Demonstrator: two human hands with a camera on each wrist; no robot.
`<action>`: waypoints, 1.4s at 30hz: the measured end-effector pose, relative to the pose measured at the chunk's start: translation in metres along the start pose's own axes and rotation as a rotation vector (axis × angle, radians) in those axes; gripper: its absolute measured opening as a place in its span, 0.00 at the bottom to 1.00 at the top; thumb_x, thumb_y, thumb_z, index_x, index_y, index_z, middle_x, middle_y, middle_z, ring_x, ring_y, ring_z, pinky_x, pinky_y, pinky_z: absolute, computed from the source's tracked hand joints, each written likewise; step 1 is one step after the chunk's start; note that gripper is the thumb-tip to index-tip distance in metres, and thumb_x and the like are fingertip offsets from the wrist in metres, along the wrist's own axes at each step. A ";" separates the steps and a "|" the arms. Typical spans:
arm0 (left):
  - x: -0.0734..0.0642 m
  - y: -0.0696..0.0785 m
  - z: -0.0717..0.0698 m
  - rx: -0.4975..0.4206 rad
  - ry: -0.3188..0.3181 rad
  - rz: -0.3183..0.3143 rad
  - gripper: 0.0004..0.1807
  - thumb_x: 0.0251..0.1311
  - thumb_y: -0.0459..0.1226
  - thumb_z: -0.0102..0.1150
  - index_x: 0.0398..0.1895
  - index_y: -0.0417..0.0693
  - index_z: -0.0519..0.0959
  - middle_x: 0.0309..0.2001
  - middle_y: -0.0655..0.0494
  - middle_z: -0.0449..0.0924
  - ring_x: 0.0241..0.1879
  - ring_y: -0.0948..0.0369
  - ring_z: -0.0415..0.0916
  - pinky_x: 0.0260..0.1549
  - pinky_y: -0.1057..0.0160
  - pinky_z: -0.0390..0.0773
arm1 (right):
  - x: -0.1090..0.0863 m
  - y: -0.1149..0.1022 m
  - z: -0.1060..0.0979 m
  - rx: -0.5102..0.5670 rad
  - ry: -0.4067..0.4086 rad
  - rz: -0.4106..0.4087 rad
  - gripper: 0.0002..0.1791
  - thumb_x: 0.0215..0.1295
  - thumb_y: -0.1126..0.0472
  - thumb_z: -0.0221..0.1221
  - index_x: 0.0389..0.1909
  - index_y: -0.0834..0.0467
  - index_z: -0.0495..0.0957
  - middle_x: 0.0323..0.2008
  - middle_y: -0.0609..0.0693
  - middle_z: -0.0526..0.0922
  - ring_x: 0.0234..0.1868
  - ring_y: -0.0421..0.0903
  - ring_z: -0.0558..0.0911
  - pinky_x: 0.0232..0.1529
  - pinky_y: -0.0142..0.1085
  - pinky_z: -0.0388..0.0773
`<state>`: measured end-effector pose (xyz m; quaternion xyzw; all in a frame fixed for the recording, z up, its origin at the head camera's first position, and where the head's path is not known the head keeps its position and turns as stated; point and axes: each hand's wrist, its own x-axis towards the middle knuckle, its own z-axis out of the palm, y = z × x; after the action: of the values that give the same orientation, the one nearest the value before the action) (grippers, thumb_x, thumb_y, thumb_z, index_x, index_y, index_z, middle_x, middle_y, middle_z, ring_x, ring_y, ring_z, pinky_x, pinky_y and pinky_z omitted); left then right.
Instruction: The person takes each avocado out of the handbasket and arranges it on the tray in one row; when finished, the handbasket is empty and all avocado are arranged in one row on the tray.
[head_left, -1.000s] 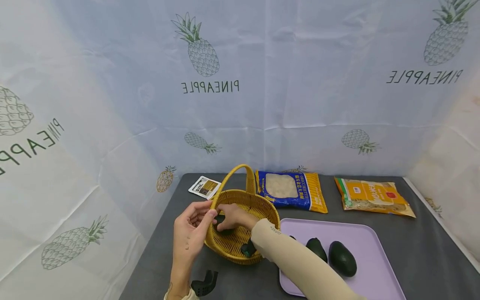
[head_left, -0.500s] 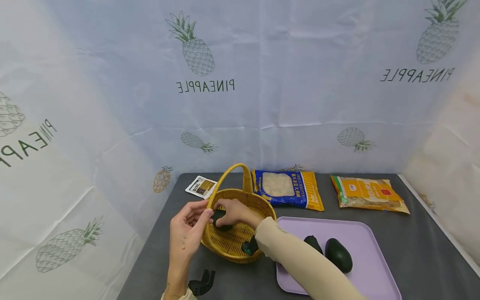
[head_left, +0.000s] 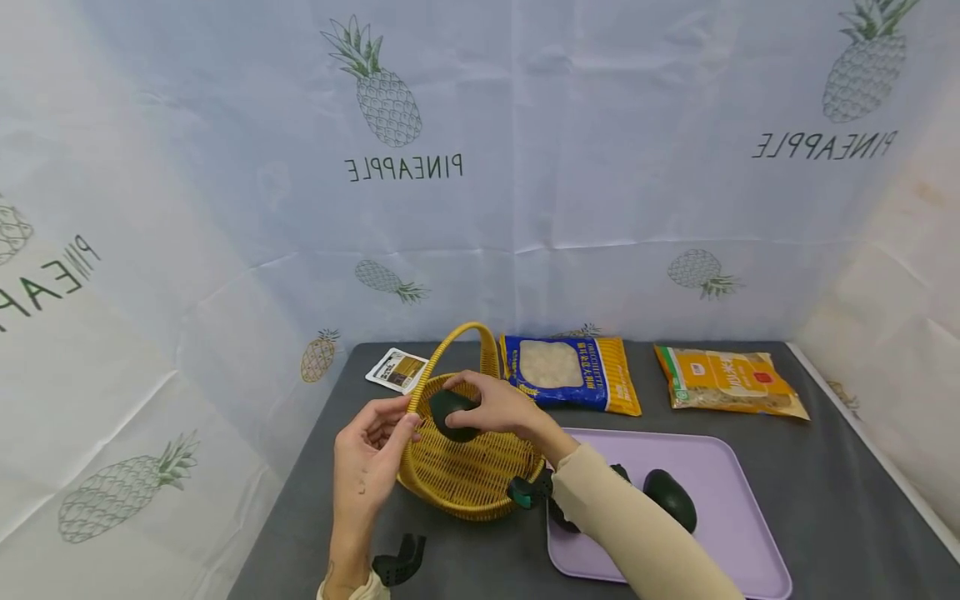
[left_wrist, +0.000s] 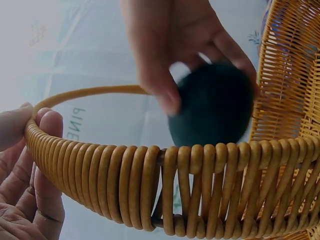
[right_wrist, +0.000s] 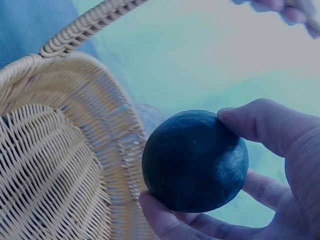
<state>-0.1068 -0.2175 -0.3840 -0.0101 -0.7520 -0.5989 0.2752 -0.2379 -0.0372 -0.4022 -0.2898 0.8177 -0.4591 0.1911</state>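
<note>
My left hand (head_left: 369, 458) pinches the near side of the yellow woven basket's (head_left: 468, 475) arched handle between thumb and fingers. In my right hand (head_left: 498, 406) is a dark green avocado (head_left: 452, 417), gripped between thumb and fingertips. It is up at the height of the basket's rim, beside the handle, clear of the basket floor. The left wrist view shows this avocado (left_wrist: 212, 107) just behind the handle's base. On the lilac tray (head_left: 720, 550) lies another avocado (head_left: 670, 500); further dark avocados there are partly hidden by my right sleeve.
A blue and yellow pasta bag (head_left: 570, 373) lies behind the basket, with an orange bag (head_left: 731, 382) farther right. A small white-edged packet (head_left: 397, 370) sits at the back left. Pineapple-print cloth (head_left: 600, 167) hangs around the dark table (head_left: 300, 525).
My right hand has raised the avocado from the basket's floor to rim height. My left hand keeps its hold on the handle. The whole view has shifted slightly.
</note>
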 end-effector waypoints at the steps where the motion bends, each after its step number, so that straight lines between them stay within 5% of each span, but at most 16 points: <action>1: 0.000 0.000 0.000 -0.002 0.000 0.000 0.10 0.62 0.30 0.68 0.46 0.44 0.86 0.33 0.46 0.86 0.27 0.54 0.85 0.25 0.64 0.83 | -0.003 0.001 -0.004 0.018 0.006 0.004 0.29 0.63 0.48 0.68 0.65 0.44 0.74 0.55 0.49 0.81 0.48 0.48 0.82 0.46 0.44 0.81; 15: 0.002 0.001 0.000 -0.002 0.014 0.011 0.10 0.62 0.30 0.68 0.46 0.44 0.86 0.32 0.46 0.86 0.26 0.58 0.84 0.25 0.66 0.82 | -0.045 0.002 -0.046 0.201 0.126 0.016 0.30 0.64 0.51 0.69 0.67 0.41 0.72 0.49 0.60 0.80 0.45 0.51 0.82 0.39 0.42 0.84; 20: 0.004 0.002 0.000 -0.013 0.008 0.013 0.10 0.61 0.29 0.68 0.46 0.43 0.86 0.33 0.46 0.86 0.27 0.56 0.84 0.25 0.66 0.83 | -0.053 0.004 -0.061 0.235 0.145 -0.006 0.31 0.66 0.54 0.68 0.68 0.44 0.70 0.55 0.62 0.78 0.48 0.52 0.83 0.41 0.44 0.86; 30: 0.004 0.001 0.002 -0.008 0.001 0.013 0.11 0.62 0.30 0.68 0.47 0.44 0.86 0.33 0.47 0.86 0.27 0.55 0.85 0.25 0.66 0.83 | -0.077 0.021 -0.099 0.180 0.206 0.048 0.33 0.66 0.51 0.67 0.70 0.44 0.68 0.54 0.64 0.78 0.49 0.53 0.84 0.48 0.47 0.86; 36: 0.002 0.003 0.002 -0.005 0.000 0.001 0.10 0.62 0.31 0.68 0.47 0.44 0.86 0.33 0.47 0.86 0.27 0.57 0.85 0.26 0.67 0.83 | -0.100 0.038 -0.120 0.118 0.280 0.096 0.35 0.66 0.49 0.67 0.72 0.45 0.66 0.65 0.64 0.70 0.59 0.59 0.78 0.49 0.48 0.86; 42: 0.000 0.002 0.000 0.002 0.004 -0.010 0.10 0.62 0.31 0.69 0.46 0.45 0.86 0.33 0.47 0.86 0.27 0.57 0.84 0.25 0.66 0.82 | -0.127 0.054 -0.134 0.068 0.335 0.157 0.38 0.66 0.45 0.66 0.73 0.46 0.64 0.70 0.64 0.64 0.58 0.61 0.76 0.49 0.49 0.84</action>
<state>-0.1063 -0.2169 -0.3817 -0.0047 -0.7519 -0.5998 0.2738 -0.2354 0.1533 -0.3748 -0.1377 0.8422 -0.5121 0.0972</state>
